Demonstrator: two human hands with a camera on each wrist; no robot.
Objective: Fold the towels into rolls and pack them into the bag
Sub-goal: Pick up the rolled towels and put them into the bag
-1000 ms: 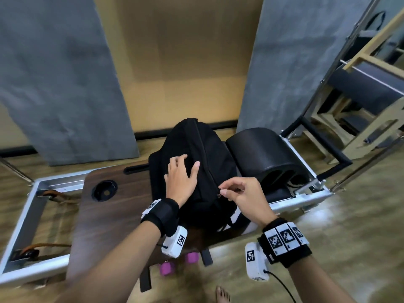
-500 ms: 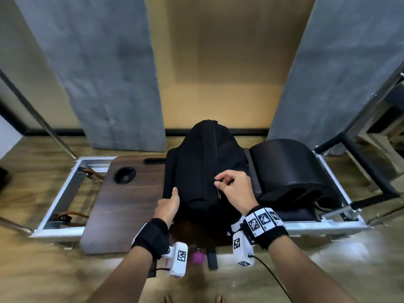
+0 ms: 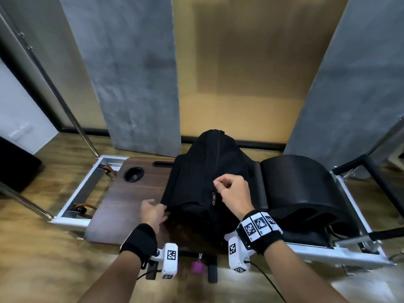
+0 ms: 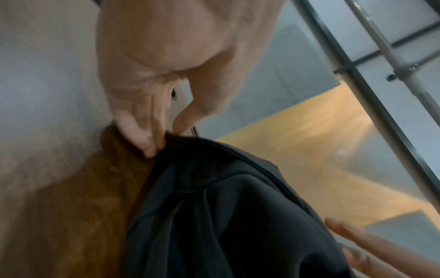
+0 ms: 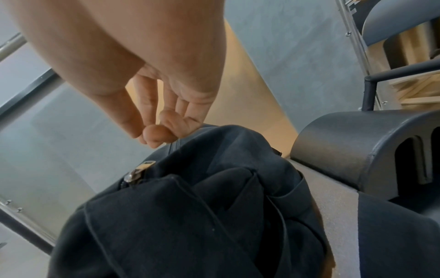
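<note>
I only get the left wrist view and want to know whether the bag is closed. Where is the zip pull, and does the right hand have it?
Observer: The zip pull hangs free at the near end of the bag. The right hand is just above it, thumb and forefinger together, not holding the pull.
Operator: Does the zip itself look shut?
Observer: In the head view its line looks closed from the pull up over the top of the bag.
Operator: What is on the bag's far side from my hand?
Observer: A black padded barrel stands right beside it.
</note>
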